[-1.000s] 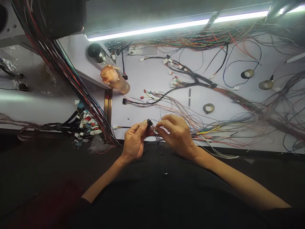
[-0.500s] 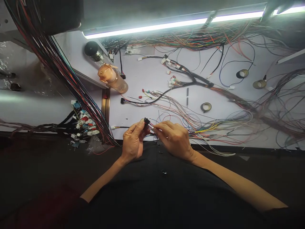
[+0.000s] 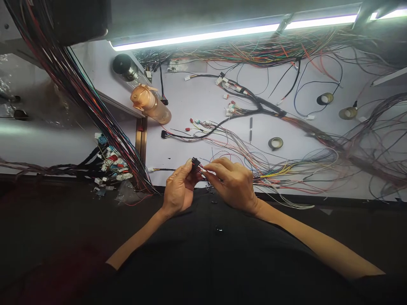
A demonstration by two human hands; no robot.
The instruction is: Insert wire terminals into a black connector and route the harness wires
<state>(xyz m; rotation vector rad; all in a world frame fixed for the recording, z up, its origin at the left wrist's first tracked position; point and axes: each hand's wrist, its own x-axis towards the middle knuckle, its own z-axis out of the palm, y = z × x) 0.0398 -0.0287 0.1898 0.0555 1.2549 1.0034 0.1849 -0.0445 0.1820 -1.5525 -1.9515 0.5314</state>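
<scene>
My left hand (image 3: 179, 189) pinches a small black connector (image 3: 195, 162) between thumb and fingers, just above the near edge of the white bench (image 3: 203, 101). My right hand (image 3: 231, 182) is closed on the thin wires (image 3: 206, 170) that run into that connector, fingertips right against it. Both hands meet in front of my chest. Loose coloured wires (image 3: 280, 171) trail off to the right from under my right hand.
A black-taped wire harness (image 3: 263, 106) with white plugs crosses the bench. Tape rolls (image 3: 275, 143) lie right of it, a copper-coloured bottle (image 3: 149, 103) at left. A thick wire bundle (image 3: 79, 93) hangs down left, above a cluster of connectors (image 3: 111, 163). A strip light (image 3: 235, 30) runs overhead.
My right hand's fingers closed in on the wires at the connector, having been spread a second ago. Both hands stay in place; the view shifted slightly.
</scene>
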